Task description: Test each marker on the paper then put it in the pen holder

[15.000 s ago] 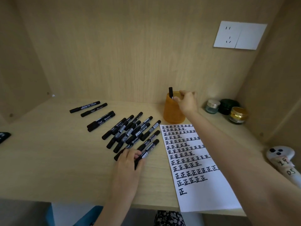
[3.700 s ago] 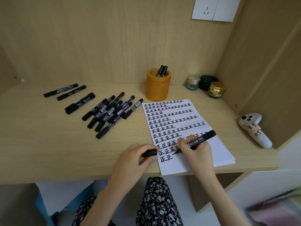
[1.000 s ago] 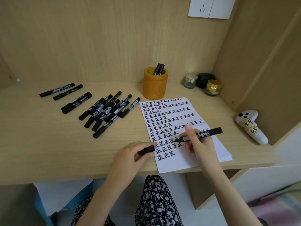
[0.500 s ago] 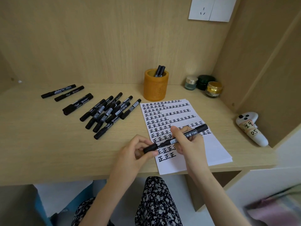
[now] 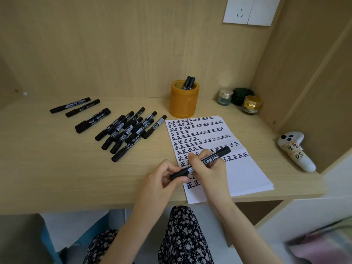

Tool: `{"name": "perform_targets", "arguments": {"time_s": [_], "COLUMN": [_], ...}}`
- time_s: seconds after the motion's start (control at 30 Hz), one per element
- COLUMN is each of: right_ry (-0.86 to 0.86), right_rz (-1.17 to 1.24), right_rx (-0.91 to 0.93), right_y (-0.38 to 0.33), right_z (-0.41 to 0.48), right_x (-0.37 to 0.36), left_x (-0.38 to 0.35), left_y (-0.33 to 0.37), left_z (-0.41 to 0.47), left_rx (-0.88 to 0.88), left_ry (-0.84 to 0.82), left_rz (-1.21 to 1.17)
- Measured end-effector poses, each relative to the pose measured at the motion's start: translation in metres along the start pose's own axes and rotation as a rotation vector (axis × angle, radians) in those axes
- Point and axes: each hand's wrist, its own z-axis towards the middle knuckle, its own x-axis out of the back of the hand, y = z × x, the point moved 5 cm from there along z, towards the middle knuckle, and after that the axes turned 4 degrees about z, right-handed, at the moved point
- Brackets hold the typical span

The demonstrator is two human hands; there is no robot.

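Note:
A black marker (image 5: 209, 160) is held level over the white paper (image 5: 242, 174), which is covered in rows of black characters. My right hand (image 5: 208, 169) grips the marker's barrel. My left hand (image 5: 163, 178) pinches the cap end (image 5: 178, 173), and the cap sits on the marker. The orange pen holder (image 5: 183, 103) stands behind the paper with two black markers (image 5: 188, 83) in it. Several more black markers (image 5: 127, 132) lie in a loose group on the desk left of the paper.
Three small jars (image 5: 238, 100) stand in the back right corner. A white controller (image 5: 294, 152) with handwritten labels lies at the desk's right edge. A wall socket (image 5: 249, 10) is high on the back panel. My patterned lap (image 5: 182, 235) is below the desk's front edge.
One second ago my right hand held the uncapped marker on the paper and my left held the cap apart. The two came together, and the cap is now on the marker.

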Motion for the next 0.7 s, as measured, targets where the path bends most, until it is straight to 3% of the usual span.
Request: {"name": "perform_targets", "arguments": {"time_s": [0.33, 0.47, 0.57, 0.63, 0.7], "right_ry": [-0.073, 0.042, 0.155, 0.068, -0.120], "right_rz": [0.016, -0.003, -0.306, -0.519, -0.580], "right_rx": [-0.064, -0.095, 0.118, 0.306, 0.374], "right_y": [0.000, -0.001, -0.016, -0.030, -0.033], "right_z": [0.007, 0.019, 0.026, 0.028, 0.030], "right_x": [-0.004, 0.011, 0.031, 0.028, 0.017], "left_x": [0.005, 0.013, 0.022, 0.026, 0.028], "left_y": [0.011, 0.016, 0.013, 0.013, 0.016], "left_z": [0.005, 0.015, 0.022, 0.026, 0.031], "left_rx": [-0.042, -0.077, -0.082, -0.088, -0.095], "left_ry": [-0.001, 0.026, 0.067, 0.088, 0.108], "left_rz": [0.017, 0.081, 0.135, 0.167, 0.181]}}
